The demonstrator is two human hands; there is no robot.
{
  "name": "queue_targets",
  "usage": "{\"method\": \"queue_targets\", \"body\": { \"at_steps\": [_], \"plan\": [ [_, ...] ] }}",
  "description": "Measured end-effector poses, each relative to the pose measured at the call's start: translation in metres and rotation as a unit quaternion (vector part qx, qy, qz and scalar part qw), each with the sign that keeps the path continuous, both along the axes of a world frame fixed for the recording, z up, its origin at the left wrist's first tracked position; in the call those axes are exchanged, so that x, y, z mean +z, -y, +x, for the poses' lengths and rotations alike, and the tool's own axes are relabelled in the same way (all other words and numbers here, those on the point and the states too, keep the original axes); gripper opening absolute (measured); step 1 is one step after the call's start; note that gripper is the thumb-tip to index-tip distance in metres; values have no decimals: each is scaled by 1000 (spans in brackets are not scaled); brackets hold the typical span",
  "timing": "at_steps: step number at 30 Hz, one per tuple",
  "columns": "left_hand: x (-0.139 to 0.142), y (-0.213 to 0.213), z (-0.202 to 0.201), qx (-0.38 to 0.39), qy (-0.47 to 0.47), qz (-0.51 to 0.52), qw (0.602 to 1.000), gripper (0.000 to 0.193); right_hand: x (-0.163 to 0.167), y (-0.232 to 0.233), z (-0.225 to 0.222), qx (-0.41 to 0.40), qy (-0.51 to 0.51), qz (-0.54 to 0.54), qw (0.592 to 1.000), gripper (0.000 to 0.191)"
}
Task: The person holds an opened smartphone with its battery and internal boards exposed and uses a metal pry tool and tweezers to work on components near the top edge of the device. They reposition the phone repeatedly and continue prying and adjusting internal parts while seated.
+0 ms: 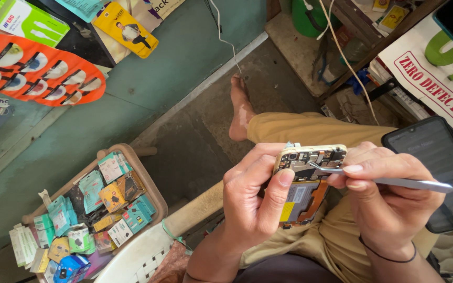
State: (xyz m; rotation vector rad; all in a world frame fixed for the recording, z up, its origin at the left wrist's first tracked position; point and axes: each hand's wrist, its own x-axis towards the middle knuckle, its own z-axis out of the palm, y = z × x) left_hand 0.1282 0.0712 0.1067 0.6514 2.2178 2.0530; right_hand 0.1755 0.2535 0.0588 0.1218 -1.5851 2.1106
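My left hand [252, 202] grips an opened phone [304, 183] with its back cover off, so the circuit board, battery and orange cable show. My thumb lies across its left edge. My right hand [389, 196] pinches metal tweezers [394, 182], whose tips touch the board near the top of the phone. Both hands work above my lap in tan trousers [310, 131].
A second phone with a dark screen [439, 167] lies at the right. A tray of small packaged accessories [98, 209] sits on the floor at lower left beside a white plastic chair edge [137, 259]. My bare foot [239, 107] rests on the concrete floor. Cluttered shelves stand top right.
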Motion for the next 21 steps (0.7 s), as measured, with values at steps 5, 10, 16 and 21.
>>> {"method": "queue_targets", "body": {
  "at_steps": [5,10,16,21],
  "plan": [
    [2,0,0,2,0,-3,1000,21,-5,4,-1,-5,-29,-6,1000,10],
    [3,0,0,0,2,-7,1000,21,-10,10,-3,-23,-40,-15,999,10],
    [3,-1,0,1,-5,-8,1000,21,-14,11,-7,-63,-64,23,996,9],
    [4,-1,0,0,-9,-11,1000,20,-17,14,-10,-61,-98,18,993,8]
  ]
}}
